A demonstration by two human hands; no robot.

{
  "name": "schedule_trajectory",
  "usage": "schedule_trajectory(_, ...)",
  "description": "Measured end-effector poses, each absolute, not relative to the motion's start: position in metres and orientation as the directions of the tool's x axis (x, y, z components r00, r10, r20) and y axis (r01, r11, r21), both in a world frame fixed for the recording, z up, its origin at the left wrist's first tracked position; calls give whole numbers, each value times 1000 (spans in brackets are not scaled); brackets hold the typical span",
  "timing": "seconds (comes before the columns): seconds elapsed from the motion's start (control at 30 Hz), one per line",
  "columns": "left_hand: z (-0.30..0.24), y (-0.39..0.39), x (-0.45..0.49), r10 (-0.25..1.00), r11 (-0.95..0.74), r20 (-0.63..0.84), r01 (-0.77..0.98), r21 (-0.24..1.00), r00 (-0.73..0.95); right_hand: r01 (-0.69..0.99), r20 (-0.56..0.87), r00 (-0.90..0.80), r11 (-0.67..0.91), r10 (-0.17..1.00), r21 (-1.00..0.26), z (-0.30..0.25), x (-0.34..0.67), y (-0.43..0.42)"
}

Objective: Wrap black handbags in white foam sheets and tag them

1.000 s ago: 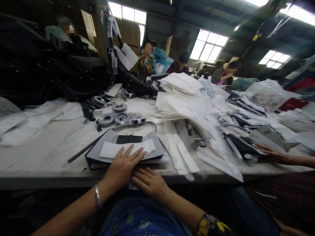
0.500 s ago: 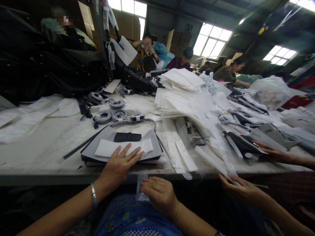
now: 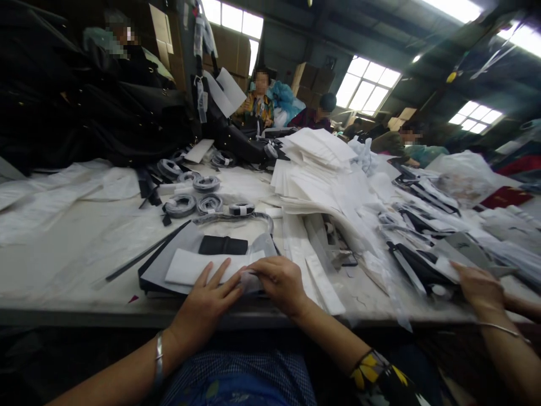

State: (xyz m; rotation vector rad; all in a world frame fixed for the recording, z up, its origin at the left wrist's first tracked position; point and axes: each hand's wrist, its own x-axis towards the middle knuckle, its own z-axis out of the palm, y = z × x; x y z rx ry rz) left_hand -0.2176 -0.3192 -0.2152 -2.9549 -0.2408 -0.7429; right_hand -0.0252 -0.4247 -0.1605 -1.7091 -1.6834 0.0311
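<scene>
On the table's near edge lies a black bag (image 3: 146, 276) covered with a grey-white sheet (image 3: 180, 242). Across it rests a folded white padding strip (image 3: 183, 268), with a small black folded piece (image 3: 223, 246) behind. My left hand (image 3: 209, 301) presses flat on the padding, fingers stretched apart. At its fingertips my right hand (image 3: 283, 282) pinches a translucent plastic strip (image 3: 249, 277). Part of that strip is hidden under my right fingers. The bag's wrapped handle (image 3: 270, 223) arches at the back.
Several coiled, wrapped straps (image 3: 180, 206) lie behind the bag. A tall stack of white sheets (image 3: 321, 152) and white strips (image 3: 323, 282) stand to the right. A co-worker's hand (image 3: 479, 285) works at another black bag (image 3: 416, 262). Black bags (image 3: 105, 118) are heaped at back left.
My right hand has risen from my lap to the bag, bringing the plastic strip to my left fingertips. My left hand stays on the padding. The co-worker's near hand moved to the other bag.
</scene>
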Motion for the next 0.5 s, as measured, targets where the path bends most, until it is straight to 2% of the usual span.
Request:
schedule_trajectory(0.1,-219,-318,-217,154,-986,520,167,21,840,827,331,242,-15,912,-562,-174,-19,-414)
schedule_trajectory(0.23,-224,-317,-217,128,-991,551,124,45,825,768,257,381,-149,888,-623,-180,-20,-409)
schedule_trajectory(0.5,-233,-307,-213,84,-995,605,36,92,792,742,107,450,-305,886,-597,-172,-15,-401)
